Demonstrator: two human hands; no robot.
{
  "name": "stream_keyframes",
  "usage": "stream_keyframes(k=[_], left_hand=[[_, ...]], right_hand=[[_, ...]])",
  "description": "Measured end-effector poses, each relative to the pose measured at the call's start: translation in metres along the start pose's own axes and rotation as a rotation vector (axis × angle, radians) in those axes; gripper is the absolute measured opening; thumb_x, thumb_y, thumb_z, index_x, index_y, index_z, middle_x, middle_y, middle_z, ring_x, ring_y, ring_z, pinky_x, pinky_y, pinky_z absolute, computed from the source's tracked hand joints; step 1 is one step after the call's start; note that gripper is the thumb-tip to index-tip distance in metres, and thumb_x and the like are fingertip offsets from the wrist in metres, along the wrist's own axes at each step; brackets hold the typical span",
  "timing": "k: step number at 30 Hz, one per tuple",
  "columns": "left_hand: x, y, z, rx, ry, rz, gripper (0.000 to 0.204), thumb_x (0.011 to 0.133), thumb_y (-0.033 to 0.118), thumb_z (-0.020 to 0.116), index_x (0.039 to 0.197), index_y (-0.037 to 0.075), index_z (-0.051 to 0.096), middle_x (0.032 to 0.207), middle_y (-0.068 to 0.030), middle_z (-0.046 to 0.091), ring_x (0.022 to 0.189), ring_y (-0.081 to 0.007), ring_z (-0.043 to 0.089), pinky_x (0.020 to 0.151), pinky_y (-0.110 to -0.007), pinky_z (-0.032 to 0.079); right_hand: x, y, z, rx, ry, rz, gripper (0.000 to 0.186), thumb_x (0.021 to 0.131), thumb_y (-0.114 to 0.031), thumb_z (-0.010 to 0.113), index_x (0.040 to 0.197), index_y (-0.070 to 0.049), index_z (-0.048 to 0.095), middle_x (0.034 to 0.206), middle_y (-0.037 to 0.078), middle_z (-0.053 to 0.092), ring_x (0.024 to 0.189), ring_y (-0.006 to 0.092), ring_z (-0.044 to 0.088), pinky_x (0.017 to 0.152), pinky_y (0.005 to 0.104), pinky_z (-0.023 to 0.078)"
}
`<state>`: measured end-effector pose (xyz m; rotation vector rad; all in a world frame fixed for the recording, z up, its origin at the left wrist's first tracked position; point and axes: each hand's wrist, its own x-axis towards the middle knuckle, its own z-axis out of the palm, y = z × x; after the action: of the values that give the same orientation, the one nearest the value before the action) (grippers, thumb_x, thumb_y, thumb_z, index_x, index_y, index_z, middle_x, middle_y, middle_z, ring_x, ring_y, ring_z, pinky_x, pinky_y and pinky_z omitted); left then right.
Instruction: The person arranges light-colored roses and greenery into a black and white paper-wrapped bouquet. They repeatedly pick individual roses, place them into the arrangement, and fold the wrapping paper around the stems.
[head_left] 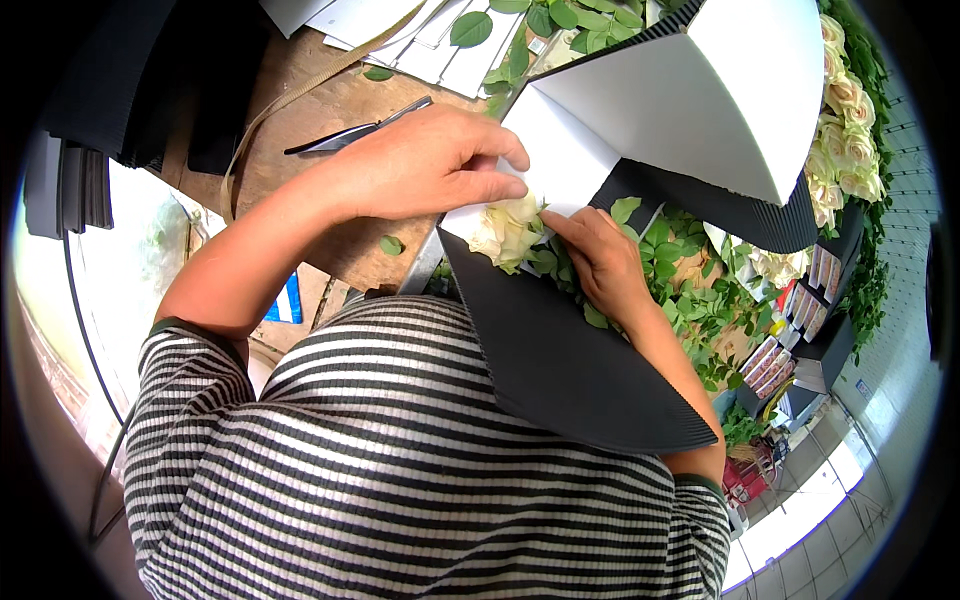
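Note:
A cream rose (500, 230) with green leaves rests on white-lined black wrapping paper (590, 370), whose lower black part hangs at my front. My left hand (430, 160) is over the rose, fingers curved and apart, thumb just above or touching its petals. My right hand (603, 260) is at the rose's right side among the leaves, index finger reaching toward the bloom and other fingers curled; what they hold is hidden. A stiff white sheet with a black ridged back (730, 100) stands above both hands.
Dark scissors (330, 137), a tan strap (300, 92) and white papers (430, 55) lie on the wooden table (290, 180). Loose leafy stems (705, 310) spread at the right. Cream roses (850, 140) bank the far right; black boards (120, 70) stand at the upper left.

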<state>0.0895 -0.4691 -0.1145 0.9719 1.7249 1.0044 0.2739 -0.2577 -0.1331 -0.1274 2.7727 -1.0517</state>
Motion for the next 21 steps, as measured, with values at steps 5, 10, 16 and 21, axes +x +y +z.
stream_keyframes(k=[5, 10, 16, 21], left_hand=[[0.025, 0.011, 0.033, 0.421, 0.002, 0.357, 0.064, 0.066, 0.029, 0.082, 0.117, 0.001, 0.055, 0.108, -0.0112, 0.058, 0.106, -0.0307, 0.052, 0.09, -0.041, 0.043], [0.02, 0.013, 0.038, 0.533, -0.076, 0.298, 0.058, 0.058, 0.031, 0.085, 0.102, 0.002, 0.061, 0.099, -0.009, 0.058, 0.097, -0.031, 0.053, 0.085, -0.04, 0.044], [0.015, 0.025, 0.039, 0.576, -0.038, 0.251, 0.057, 0.057, 0.029, 0.086, 0.102, 0.002, 0.066, 0.1, -0.0096, 0.058, 0.095, -0.03, 0.053, 0.084, -0.041, 0.044], [0.024, 0.029, 0.041, 0.601, -0.088, 0.299, 0.057, 0.058, 0.032, 0.087, 0.103, 0.003, 0.068, 0.098, -0.0112, 0.058, 0.092, -0.0309, 0.054, 0.081, -0.041, 0.046]], right_hand=[[-0.004, 0.005, 0.004, -0.039, 0.032, -0.005, 0.036, 0.083, -0.001, 0.06, 0.114, -0.018, 0.066, 0.079, 0.003, 0.05, 0.07, 0.0229, 0.051, 0.06, 0.0355, 0.044], [-0.011, -0.002, -0.005, -0.116, -0.072, 0.077, 0.036, 0.085, -0.008, 0.062, 0.12, -0.014, 0.063, 0.094, 0.005, 0.057, 0.093, 0.0248, 0.055, 0.077, 0.0362, 0.047], [-0.043, -0.005, -0.203, 0.579, 0.57, -0.161, 0.023, 0.089, -0.01, 0.064, 0.111, -0.002, 0.065, 0.098, 0.005, 0.069, 0.088, 0.0157, 0.064, 0.079, 0.0291, 0.05], [-0.157, 0.195, -0.258, -0.754, 0.558, 0.648, 0.039, 0.084, -0.003, 0.057, 0.114, -0.025, 0.067, 0.101, 0.005, 0.06, 0.096, 0.022, 0.059, 0.086, 0.0355, 0.05]])
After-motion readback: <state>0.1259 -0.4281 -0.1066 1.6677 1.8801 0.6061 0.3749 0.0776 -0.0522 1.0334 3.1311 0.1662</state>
